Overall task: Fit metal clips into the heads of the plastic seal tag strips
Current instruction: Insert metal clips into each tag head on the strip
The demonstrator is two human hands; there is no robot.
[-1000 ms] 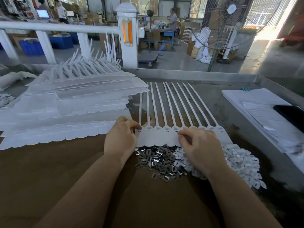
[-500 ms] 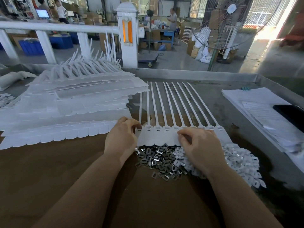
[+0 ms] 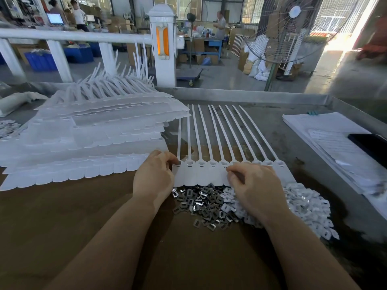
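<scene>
- Looking down from the head view, a joined row of seal tag strips [image 3: 201, 174] lies flat on the brown worktop [image 3: 62, 227], flat heads toward the person, thin tails fanning away onto the grey metal tray [image 3: 293, 126].
- The left hand [image 3: 154, 176] sits at the row's leftmost head, thumb and forefinger pinched together right at its slot — whatever they grip there is hidden by the fingertips.
- The right hand [image 3: 254, 189] rests curled over the heads on the right side of the row, fingertips pressing down; I cannot tell whether it holds a clip.
- A loose heap of metal clips [image 3: 201, 201] lies just below the heads, between the wrists, and touches the pale pieces [image 3: 307, 208] piled to the right — their make is hard to tell.
- A tall layered stack of white strips [image 3: 88, 143] stands left of the row.
- Blue bins [image 3: 41, 59] stand beyond the white railing [image 3: 62, 36]; their contents are too small to tell.
</scene>
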